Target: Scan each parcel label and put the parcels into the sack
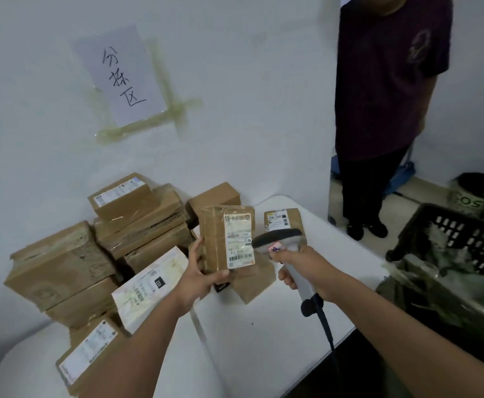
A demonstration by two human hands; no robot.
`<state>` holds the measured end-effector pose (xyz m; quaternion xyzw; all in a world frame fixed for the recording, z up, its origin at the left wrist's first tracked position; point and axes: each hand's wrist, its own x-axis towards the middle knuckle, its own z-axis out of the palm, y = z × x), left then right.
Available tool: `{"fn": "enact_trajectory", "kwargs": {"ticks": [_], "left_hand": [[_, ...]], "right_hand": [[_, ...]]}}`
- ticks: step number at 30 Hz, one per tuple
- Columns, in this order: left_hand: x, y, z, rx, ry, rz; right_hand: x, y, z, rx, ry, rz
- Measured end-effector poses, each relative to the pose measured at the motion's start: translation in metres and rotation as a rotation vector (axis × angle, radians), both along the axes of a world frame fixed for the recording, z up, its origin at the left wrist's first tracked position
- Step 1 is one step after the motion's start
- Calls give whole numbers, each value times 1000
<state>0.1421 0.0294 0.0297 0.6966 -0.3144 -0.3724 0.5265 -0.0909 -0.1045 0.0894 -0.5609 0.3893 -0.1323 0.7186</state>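
White wall and white table [263, 326] frame the heap of brown parcels [97, 248]; my left hand [203, 275] grips one parcel [220, 239] upright above the table, label [239, 239] facing me, while my right hand [298, 267] is wrapped round the scanner [281, 239] just beside it. I should tilt the barcode squarely toward the scanner head and hold steady. Writing legible: the wall sign [123, 76] reads 分拣区; the sack [441, 280] waits in the crate [464, 225] at right.

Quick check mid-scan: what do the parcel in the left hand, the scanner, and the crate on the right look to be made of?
Parcel in the left hand: brown cardboard under glossy clear tape, judging by the sheen, with a white paper label.
Scanner in the right hand: smooth light-grey hard plastic, darker cap.
Crate: black, probably moulded plastic, given its slotted walls.
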Motion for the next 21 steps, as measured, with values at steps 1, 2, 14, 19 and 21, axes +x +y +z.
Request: {"fn": "enact_trajectory", "kwargs": {"ticks": [1, 2, 14, 19, 21], "left_hand": [[4, -4, 0, -4, 6, -6], [8, -8, -1, -3, 4, -15], [11, -27, -9, -24, -34, -4], [-1, -36, -6, -30, -23, 6], [-2, -38, -8, -27, -16, -3]], "right_hand": [[2, 1, 2, -7, 3, -3], [3, 2, 3, -11, 3, -14], [-7, 3, 11, -27, 13, -84], [-14, 3, 14, -44, 15, -77], [-17, 3, 14, -46, 17, -75]]}}
